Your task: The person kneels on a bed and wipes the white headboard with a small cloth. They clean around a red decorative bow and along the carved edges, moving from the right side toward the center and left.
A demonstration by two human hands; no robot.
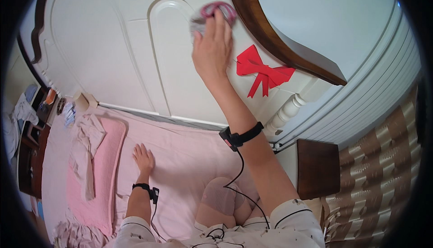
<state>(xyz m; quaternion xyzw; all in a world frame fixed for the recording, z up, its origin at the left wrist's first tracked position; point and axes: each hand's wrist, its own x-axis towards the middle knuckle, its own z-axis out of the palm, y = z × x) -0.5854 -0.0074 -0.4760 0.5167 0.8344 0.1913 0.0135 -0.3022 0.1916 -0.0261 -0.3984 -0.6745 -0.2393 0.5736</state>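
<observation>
High on the white panelled headboard (179, 65), my right hand (213, 48) presses a grey cloth with a pinkish-purple edge (199, 24). The cloth is blurred and partly hidden under my fingers. It lies close to the headboard's dark wooden top trim (253, 21). Below and to the right of that hand, a red bow (264, 70) is fixed to the headboard. My left hand (143, 158) rests palm down on the pink bed sheet (179, 160), fingers slightly spread and holding nothing. Just left of it lies a pink pillow (105, 167).
A crumpled pale garment (86, 146) lies over the pillow. My knees (218, 197) are on the bed. Right of the bed stands a dark-topped nightstand (318, 168), near a patterned brown curtain (375, 167). A cluttered dark wooden cabinet (32, 167) stands at the far left. Black cables hang from both wristbands.
</observation>
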